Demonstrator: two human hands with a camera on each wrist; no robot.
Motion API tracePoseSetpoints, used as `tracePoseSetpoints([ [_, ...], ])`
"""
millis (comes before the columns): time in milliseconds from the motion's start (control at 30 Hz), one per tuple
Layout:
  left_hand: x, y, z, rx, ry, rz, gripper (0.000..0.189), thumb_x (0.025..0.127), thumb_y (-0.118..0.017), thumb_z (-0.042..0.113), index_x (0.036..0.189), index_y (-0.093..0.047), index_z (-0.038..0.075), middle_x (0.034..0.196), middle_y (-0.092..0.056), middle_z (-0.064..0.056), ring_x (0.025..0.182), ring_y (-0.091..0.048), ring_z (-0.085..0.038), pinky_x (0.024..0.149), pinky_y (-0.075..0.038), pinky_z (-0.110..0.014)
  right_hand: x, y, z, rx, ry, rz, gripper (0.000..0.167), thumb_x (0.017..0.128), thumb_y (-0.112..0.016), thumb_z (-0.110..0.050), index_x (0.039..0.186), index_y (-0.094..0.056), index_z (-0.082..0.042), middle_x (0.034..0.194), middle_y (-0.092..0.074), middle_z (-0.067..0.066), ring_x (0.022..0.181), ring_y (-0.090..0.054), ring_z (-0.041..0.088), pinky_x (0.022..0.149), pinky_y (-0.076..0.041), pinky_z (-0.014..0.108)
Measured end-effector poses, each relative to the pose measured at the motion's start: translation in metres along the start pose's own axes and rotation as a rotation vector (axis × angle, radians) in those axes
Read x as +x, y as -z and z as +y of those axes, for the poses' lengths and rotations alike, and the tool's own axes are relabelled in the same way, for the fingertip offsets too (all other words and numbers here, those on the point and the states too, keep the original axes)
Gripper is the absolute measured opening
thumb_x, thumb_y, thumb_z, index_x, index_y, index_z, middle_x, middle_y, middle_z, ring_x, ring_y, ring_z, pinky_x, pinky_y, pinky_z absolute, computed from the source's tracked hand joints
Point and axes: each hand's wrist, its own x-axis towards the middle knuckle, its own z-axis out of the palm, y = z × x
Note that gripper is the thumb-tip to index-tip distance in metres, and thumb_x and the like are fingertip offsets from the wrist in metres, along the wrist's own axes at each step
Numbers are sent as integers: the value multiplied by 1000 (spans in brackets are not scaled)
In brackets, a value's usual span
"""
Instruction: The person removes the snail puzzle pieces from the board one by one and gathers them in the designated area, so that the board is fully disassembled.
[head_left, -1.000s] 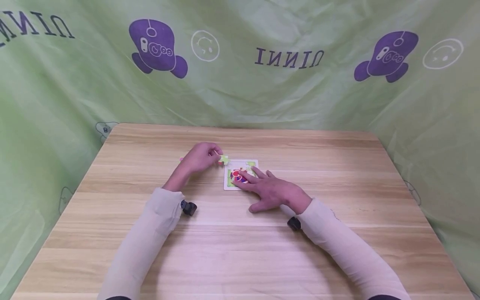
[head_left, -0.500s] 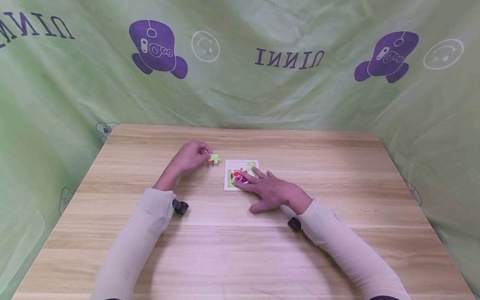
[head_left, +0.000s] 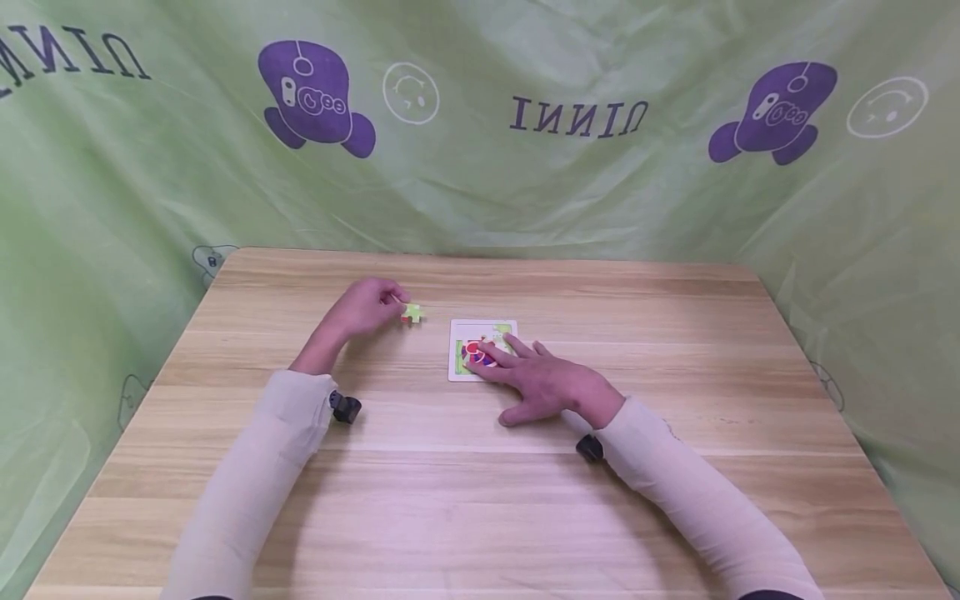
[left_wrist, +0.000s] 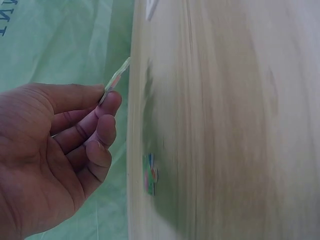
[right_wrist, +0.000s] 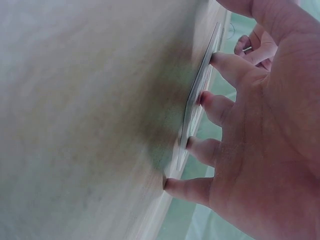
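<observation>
My left hand [head_left: 363,307] pinches a light green jigsaw piece [head_left: 414,314] with a bit of red, left of the puzzle board and above the tabletop. Seen edge-on in the left wrist view, the jigsaw piece [left_wrist: 116,80] sits between thumb and index finger. A white-framed puzzle board [head_left: 453,358] lies flat, its picture part red, blue and green. On its right side rest the spread fingers of my right hand [head_left: 551,383], covering some of the picture. In the right wrist view, fingertips of the right hand [right_wrist: 260,130] touch the board [right_wrist: 192,95].
Another colourful puzzle piece [left_wrist: 150,174] lies on the table below the left hand in the left wrist view; the head view hides it. The wooden table [head_left: 480,500] ends at a green curtain [head_left: 480,192] behind. Small black cameras [head_left: 346,408] sit at both wrists.
My left hand has moved left, away from the board's upper left corner, carrying the green jigsaw piece along. My right hand has stayed in place on the board.
</observation>
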Motion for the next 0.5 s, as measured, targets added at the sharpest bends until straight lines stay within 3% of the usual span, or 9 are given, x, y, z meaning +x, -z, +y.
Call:
tracePoseSetpoints([
  [500, 2, 9, -9, 25, 38, -38, 17, 97, -64, 8, 109, -71, -2, 92, -69, -13, 70, -59, -20, 63, -49, -34, 1, -2, 1, -10, 1, 4, 87, 94, -67, -44, 165, -19, -34, 172, -2, 1, 155, 5, 39, 116, -9, 69],
])
